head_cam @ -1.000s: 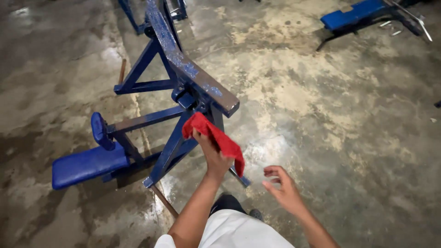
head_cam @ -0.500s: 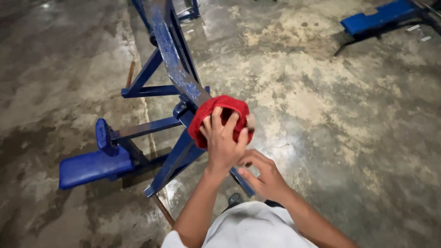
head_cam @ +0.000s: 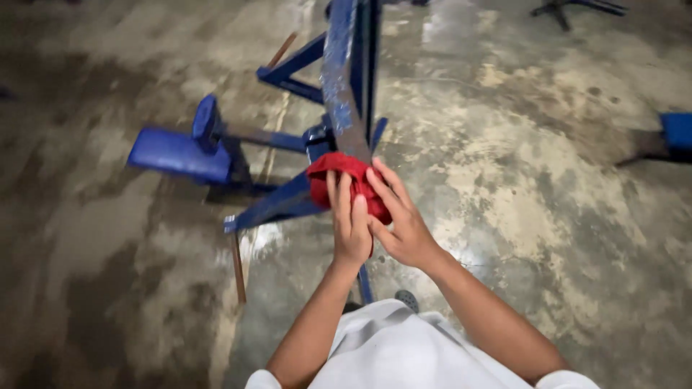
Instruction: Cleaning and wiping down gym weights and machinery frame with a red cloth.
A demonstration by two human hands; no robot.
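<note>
A red cloth (head_cam: 339,171) is bunched over the near end of a worn blue metal bar (head_cam: 344,79) that belongs to a blue machine frame. My left hand (head_cam: 350,223) presses flat on the cloth from the near side. My right hand (head_cam: 401,220) wraps the cloth's right side, fingers spread over it. Both hands hold the cloth against the bar's end.
The frame's blue padded seat (head_cam: 176,153) and a round blue pad (head_cam: 206,122) sit to the left. Blue struts (head_cam: 274,205) run down to the stained concrete floor (head_cam: 548,216). A thin brown stick (head_cam: 238,266) lies by the frame's foot. Another blue pad (head_cam: 677,130) shows at the right edge.
The cloth hung loose from my left hand a second ago. My right hand has come up from the side, and both hands now bunch the cloth over the bar's end.
</note>
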